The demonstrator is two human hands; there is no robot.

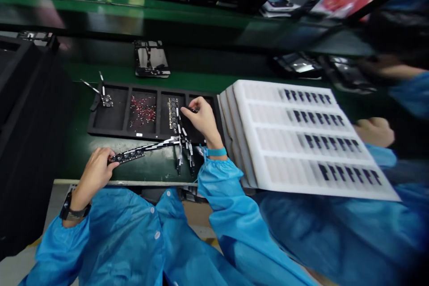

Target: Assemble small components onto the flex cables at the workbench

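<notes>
My left hand [97,168] is closed on one end of a narrow circuit board strip [128,157], held over the green bench near its front edge. Black-and-white thin strips [161,144] reach from the board's far end to a bundle of similar pieces [186,149]. My right hand [202,119] pinches a small dark thing, too small to name, above the right part of a black divided tray [110,132]. In that tray lie another circuit board strip [173,114], many tiny red parts [143,111] and a small board with two thin prongs [106,99].
A stack of white foam trays [268,152] with rows of black parts stands at right. Behind the black tray lies a stack of flat panels [152,59]. A black case wall [36,143] rises at left. A co-worker's hand [375,132] is beyond the foam trays.
</notes>
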